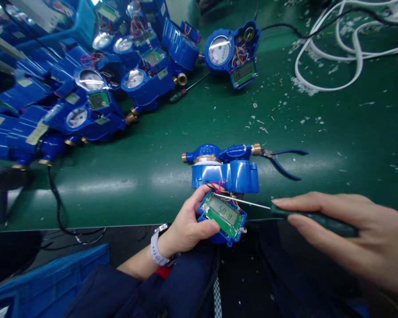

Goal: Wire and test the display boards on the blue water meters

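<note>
My left hand [192,221] is closed around a blue-cased green circuit board with a grey display [223,210], tilted at the table's front edge. Thin red, yellow and black wires [220,185] run from the board to a blue water meter [225,174], which lies on its side with brass threaded ends. In my right hand [348,234] is a screwdriver [321,219] with a dark green handle. Its thin shaft points left, and the tip is over the board's upper left edge by the wires; whether it touches cannot be made out. A small spring sticks out at the board's lower right.
Pliers [285,163] with dark blue handles lie right of the meter's brass end. Several blue meters [86,101] crowd the left. An opened meter [230,55] and a second screwdriver [182,94] lie at the back. White cable [338,88] coils at the back right, amid white scraps.
</note>
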A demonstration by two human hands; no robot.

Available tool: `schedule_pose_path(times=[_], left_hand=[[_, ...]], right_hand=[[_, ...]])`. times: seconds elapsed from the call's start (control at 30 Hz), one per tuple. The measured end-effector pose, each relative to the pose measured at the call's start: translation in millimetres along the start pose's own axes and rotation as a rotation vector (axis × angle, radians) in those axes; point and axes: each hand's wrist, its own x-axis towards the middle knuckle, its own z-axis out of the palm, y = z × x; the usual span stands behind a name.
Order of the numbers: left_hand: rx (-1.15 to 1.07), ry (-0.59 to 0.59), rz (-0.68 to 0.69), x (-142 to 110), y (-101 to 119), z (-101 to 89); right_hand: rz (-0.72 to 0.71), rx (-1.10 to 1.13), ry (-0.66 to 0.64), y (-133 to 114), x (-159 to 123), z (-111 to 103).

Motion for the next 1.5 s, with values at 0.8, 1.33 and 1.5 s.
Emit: schedule_pose_path(times=[0.8,1.33,1.5], left_hand=[[-0.108,-0.104,0.02,6,-11,-13.1],[0.547,-0.386,0.182,-4,9,1.2],[1.027,-0.404,0.378,-9,19,6.7]], right_hand=[[0.34,-0.238,0.33,91,0,21],[0.127,0.276,0.038,12,-43,66],[0.224,0.25,-0.063,3,-43,62]])
